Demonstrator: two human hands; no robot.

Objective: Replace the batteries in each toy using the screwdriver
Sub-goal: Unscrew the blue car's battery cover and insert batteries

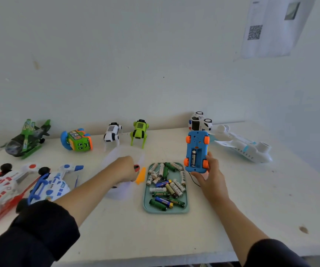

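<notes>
My right hand holds a blue toy car with orange wheels upside down above the table. Its battery compartment is open and one battery shows inside. A teal tray with several loose batteries lies just left of and below the car. My left hand is closed left of the tray, with a red end sticking out of the fingers that looks like the screwdriver's handle. A blurred orange piece lies between that hand and the tray. A pale round object under my left wrist is too blurred to identify.
Along the wall stand a green helicopter, a green bus toy, a white robot dog, a green robot dog and a white car. A white aeroplane lies right. Red-white and blue-white planes lie left.
</notes>
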